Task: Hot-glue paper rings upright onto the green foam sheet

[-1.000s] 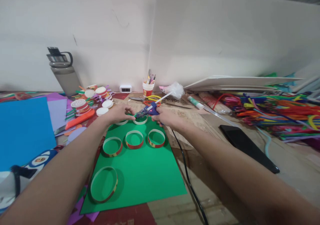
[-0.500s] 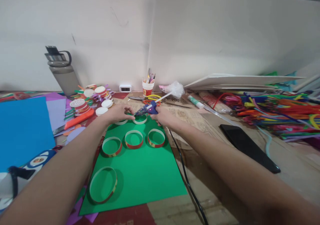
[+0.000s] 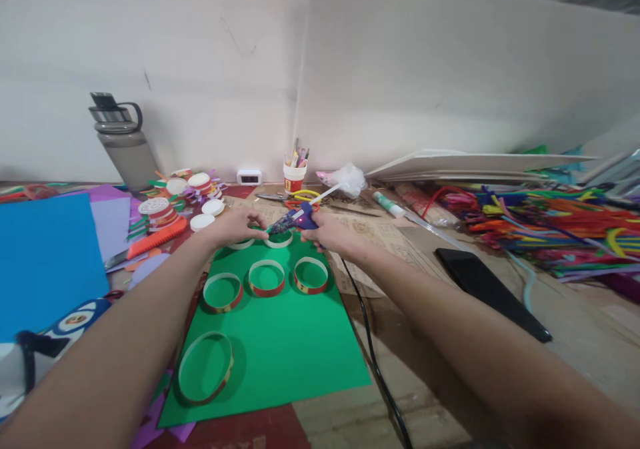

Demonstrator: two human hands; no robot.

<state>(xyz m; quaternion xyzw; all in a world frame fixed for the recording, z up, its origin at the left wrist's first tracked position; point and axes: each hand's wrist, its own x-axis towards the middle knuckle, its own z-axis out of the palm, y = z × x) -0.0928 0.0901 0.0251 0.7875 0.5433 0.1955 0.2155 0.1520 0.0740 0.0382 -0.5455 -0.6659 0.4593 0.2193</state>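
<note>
My right hand (image 3: 325, 231) is wrapped round a blue glue gun (image 3: 302, 217) with a white glue stick out of its back; the nozzle points left. My left hand (image 3: 243, 226) is pinched near the nozzle, above the far edge of a green sheet (image 3: 290, 342); what its fingertips hold is too small to name. Below the hands, two paper rings are partly visible, one of them a white-lined ring (image 3: 279, 240) under the nozzle. Nearer are a left ring (image 3: 223, 308), a middle ring (image 3: 267, 292), a right ring (image 3: 311, 289) and a large ring (image 3: 230, 372) tilted at the near left.
A black cord (image 3: 373, 349) runs down the sheet's right side. At the right are a phone (image 3: 493, 292) and colourful pipe cleaners (image 3: 565, 222). Leftward lie an orange cutter (image 3: 157, 238), blue paper (image 3: 50, 262) and a bottle (image 3: 127, 156). A pen cup (image 3: 295, 177) stands behind.
The view has shifted very slightly. Both hands and the glue gun keep nearly the same place over the far edge of the green sheet.
</note>
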